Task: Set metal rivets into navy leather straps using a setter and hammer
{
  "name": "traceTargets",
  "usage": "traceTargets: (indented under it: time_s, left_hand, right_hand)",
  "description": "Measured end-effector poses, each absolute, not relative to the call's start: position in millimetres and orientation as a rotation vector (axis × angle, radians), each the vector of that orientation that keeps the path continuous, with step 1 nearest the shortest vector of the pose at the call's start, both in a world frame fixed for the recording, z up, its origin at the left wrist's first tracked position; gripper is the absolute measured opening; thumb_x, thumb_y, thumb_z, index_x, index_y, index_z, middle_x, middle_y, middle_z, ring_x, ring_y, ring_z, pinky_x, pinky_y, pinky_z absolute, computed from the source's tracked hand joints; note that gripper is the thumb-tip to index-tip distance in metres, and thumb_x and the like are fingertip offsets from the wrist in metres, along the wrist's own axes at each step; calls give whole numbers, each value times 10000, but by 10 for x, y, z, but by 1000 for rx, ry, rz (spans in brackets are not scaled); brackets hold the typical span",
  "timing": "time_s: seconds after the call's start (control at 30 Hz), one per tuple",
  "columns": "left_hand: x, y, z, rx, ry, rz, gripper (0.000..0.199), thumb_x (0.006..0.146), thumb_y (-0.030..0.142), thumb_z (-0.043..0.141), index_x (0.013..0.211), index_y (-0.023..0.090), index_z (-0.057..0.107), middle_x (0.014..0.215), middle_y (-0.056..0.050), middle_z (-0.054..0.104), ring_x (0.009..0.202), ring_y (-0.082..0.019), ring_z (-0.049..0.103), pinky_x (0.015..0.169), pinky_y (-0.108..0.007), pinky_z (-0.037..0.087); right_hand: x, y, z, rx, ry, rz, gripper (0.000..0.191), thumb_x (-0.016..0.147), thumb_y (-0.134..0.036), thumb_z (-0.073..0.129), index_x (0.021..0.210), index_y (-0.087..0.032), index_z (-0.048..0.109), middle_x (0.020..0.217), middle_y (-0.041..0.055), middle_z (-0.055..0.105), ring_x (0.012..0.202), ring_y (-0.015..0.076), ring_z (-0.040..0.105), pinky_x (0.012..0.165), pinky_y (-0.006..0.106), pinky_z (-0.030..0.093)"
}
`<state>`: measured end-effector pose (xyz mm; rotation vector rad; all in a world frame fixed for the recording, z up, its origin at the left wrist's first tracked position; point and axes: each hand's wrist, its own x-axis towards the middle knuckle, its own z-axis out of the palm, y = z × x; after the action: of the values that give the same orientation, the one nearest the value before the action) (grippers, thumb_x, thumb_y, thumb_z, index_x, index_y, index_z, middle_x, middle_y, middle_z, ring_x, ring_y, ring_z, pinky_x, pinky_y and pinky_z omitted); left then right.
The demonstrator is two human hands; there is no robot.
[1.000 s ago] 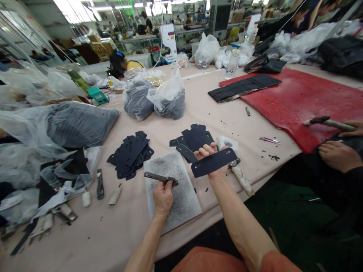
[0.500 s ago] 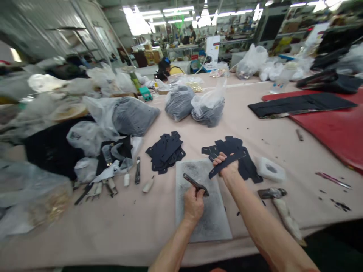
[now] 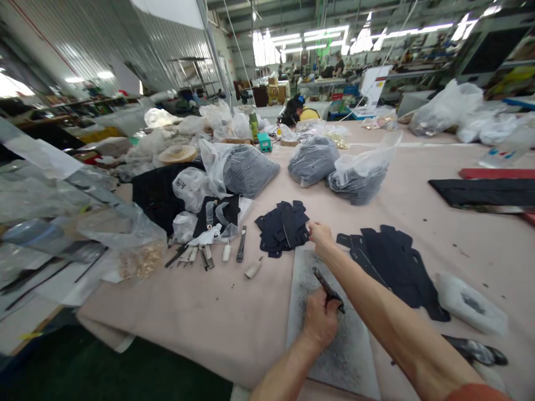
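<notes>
- Head view, bench entry. Landmark: a flat grey speckled work board (image 3: 346, 362), lying on a pale pink cloth-covered table (image 3: 200, 312).
- Left hand (image 3: 320, 326): closed firmly above the board, gripping a slim dark metal hand tool (image 3: 328, 288) like a pen. Whether the tool's end met the board could not be told.
- Right hand (image 3: 320, 234): half curled just beyond the board's far edge. Whether it had hold of anything could not be told.
- Stacked black slotted cut pieces (image 3: 282, 228): left of the board's far edge, just beside the right hand; leather-like, though the material was not certain.
- Spread black cut pieces (image 3: 388, 267): right of the board, close to its edge.
- White lump with a dark smear (image 3: 470, 303): further right of the board.
- Steel-headed hammer (image 3: 474, 351): right of the board, near the lower corner of the view.
- Narrow steel-bladed knife (image 3: 241, 244): left of the board, among other small hand tools.
- Clear plastic bag of dark pieces (image 3: 357, 184): well beyond the board.
- Handling note: a grip close to the tool's working end, with the forearm steady, appeared best for control. Single pieces would likely sit best flat on the board, away from the stack.
</notes>
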<state>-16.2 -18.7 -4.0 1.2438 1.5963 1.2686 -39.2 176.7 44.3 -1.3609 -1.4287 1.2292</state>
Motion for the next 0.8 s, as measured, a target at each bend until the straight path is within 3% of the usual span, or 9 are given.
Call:
traceTargets:
  time_s: [0.2,0.4,0.63,0.8]
  left_hand:
    - [-196,-154,-81,1311,1656,1206,118,825,148,536,825,169,653,774,-57,701,739,-198,642,677,-290,458]
    - [-211,-91,-169,1394,1743,1163,103,834,209,565,801,166,653,724,-53,695,688,-196,646,635,-272,450]
    - [-203,-87,-155,1442,1788,1133,143,851,268,566,835,169,668,757,-60,716,716,-209,665,648,-280,459]
    - [-204,-76,-167,1482,1822,1130,171,859,289,555,849,168,675,779,-67,727,738,-219,675,661,-290,472]
  right_hand:
    - [841,1621,402,-1557,-1392,1237,232,697,-337,576,801,-158,680,708,34,664,646,144,589,564,238,445]
    - [2077,1097,459,-1880,-1819,923,218,755,-317,572,836,-168,709,744,41,688,715,183,605,677,293,439]
    - [2015,-35,102,-1677,-2269,737,413,784,-198,558,1192,-164,609,1154,120,614,1031,239,562,895,348,430]
    - [1875,-419,59,-1494,-2416,635,373,842,-128,488,1198,-183,587,1300,126,520,1142,268,466,967,417,376]
